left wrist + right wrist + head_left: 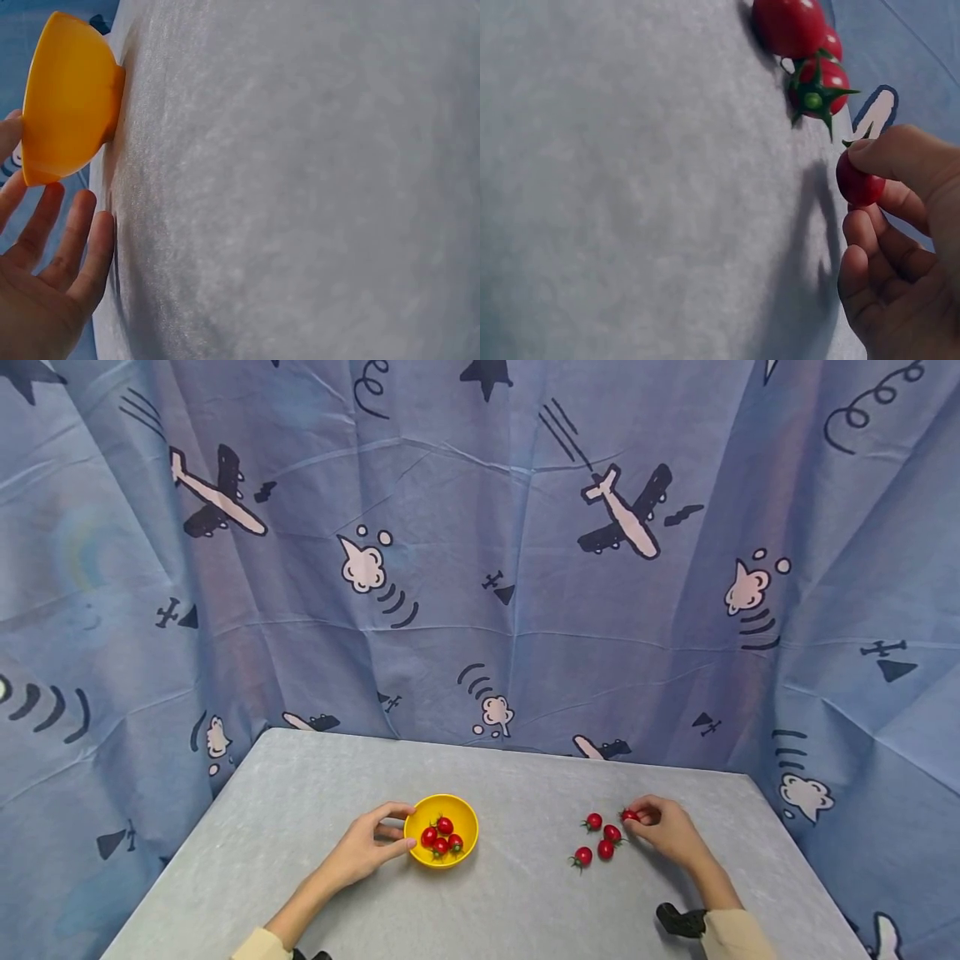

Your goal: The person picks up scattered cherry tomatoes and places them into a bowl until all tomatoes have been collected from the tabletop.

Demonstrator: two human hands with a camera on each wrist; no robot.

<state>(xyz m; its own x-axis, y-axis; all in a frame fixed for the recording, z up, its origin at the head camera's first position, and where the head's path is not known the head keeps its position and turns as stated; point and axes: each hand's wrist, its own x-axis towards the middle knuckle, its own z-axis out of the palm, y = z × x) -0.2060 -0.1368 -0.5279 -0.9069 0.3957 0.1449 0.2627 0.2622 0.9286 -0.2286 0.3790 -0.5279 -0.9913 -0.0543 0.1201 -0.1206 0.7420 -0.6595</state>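
Note:
A yellow bowl (pixel 472 839) stands on the table with several cherry tomatoes (pixel 444 826) in it. My left hand (pixel 365 850) is at the bowl's left side, thumb and forefinger spread apart at the rim. In the left wrist view the other fingers (pixel 75 240) extend loosely below the bowl. My right hand (pixel 667 833) pinches a cherry tomato (pixel 860 180) with a green stalk between thumb and fingers, at the right of the table. Several more cherry tomatoes (pixel 605 849) lie loose just left of that hand.
The table (pixel 517 902) has a pale grey surface. Behind it hangs a blue curtain (pixel 450 677) printed with planes, close to the table's far edge. A black strap (pixel 681 921) shows at the right wrist.

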